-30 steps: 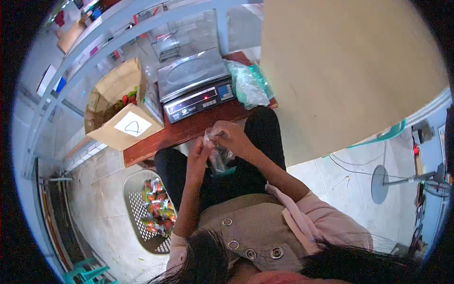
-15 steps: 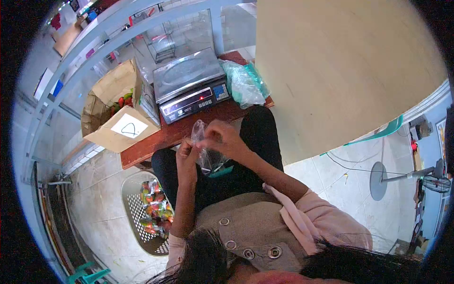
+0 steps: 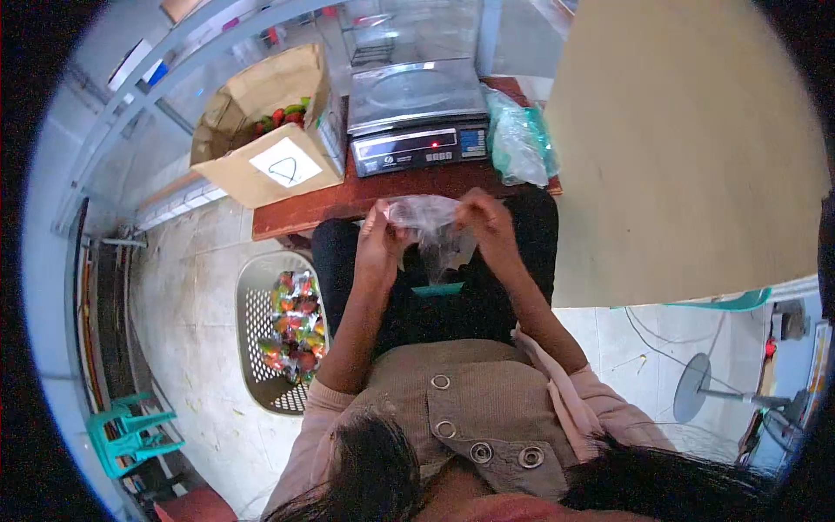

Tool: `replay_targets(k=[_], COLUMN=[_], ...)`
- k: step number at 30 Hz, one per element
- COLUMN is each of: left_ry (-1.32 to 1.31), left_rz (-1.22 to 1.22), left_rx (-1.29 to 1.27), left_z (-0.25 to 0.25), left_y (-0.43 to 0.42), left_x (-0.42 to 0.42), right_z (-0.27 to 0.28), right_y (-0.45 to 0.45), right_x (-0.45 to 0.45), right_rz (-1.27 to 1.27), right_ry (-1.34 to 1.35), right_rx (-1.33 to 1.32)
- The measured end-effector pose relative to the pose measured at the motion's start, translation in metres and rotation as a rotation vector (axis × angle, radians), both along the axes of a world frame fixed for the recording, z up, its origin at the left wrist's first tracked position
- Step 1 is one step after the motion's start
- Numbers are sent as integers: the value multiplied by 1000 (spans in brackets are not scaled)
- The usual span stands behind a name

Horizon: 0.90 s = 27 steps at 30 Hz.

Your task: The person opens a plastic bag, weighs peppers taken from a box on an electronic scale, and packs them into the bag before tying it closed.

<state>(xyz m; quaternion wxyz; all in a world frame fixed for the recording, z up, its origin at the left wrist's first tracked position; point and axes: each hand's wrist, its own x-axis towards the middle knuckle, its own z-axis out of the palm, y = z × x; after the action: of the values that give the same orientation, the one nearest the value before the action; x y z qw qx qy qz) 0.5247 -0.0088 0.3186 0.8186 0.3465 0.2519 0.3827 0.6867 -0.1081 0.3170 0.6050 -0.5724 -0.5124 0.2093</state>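
A clear plastic bag (image 3: 430,235) is stretched between my two hands above my lap. My left hand (image 3: 378,248) pinches its left upper edge, and my right hand (image 3: 489,228) grips the right upper edge. The bag hangs down between them and looks empty, with a green strip (image 3: 437,289) at its lower end. Beyond my hands, a digital scale (image 3: 419,130) with a bare metal pan stands on a red-brown bench (image 3: 391,190). More plastic bags (image 3: 519,143) lie in a pile at the scale's right side.
An open cardboard box (image 3: 235,170) holding red and green peppers sits left of the scale. On the floor to my left is a basket (image 3: 257,348) with several packed bags of peppers (image 3: 297,326). A large tan board (image 3: 678,157) fills the right. A green stool (image 3: 135,435) stands lower left.
My hands have moved apart, and the bag that was bunched between them is now spread wide at its top. The view has shifted, so the scene sits further right.
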Motion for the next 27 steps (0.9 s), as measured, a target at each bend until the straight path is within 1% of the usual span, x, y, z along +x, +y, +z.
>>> replay_targets(k=[2, 3, 6, 9, 12, 15, 18, 21, 24, 27], left_ry=[-25, -102, -120, -12, 161, 190, 160, 464, 578, 548], left_rz=[54, -27, -71, -192, -285, -256, -144, -124, -121, -65], left_rx=[-82, -69, -14, 215, 452, 466, 411, 695, 782, 811], left_z=[-2, 0, 9, 1, 4, 16, 32, 30, 2, -8], left_y=[6, 6, 1, 6, 7, -1, -9, -15, -7, -1], left_x=[-3, -5, -4, -5, -3, 3, 8, 6, 8, 8], right_z=[5, 3, 5, 29, 52, 38, 17, 24, 27, 33], right_y=[-6, -8, -10, -9, -3, 7, 14, 10, 11, 6], right_x=[11, 12, 13, 8, 1, -5, -12, -15, -13, -6], right_rz=[10, 27, 96, -113, 8, 114, -5, -30, -86, -82], right_ry=[79, 52, -114, -91, -184, -411, -443, -285, -144, -194], right_rx=[-165, -269, -268, -68, -27, -230, -131, -201, -77, -152])
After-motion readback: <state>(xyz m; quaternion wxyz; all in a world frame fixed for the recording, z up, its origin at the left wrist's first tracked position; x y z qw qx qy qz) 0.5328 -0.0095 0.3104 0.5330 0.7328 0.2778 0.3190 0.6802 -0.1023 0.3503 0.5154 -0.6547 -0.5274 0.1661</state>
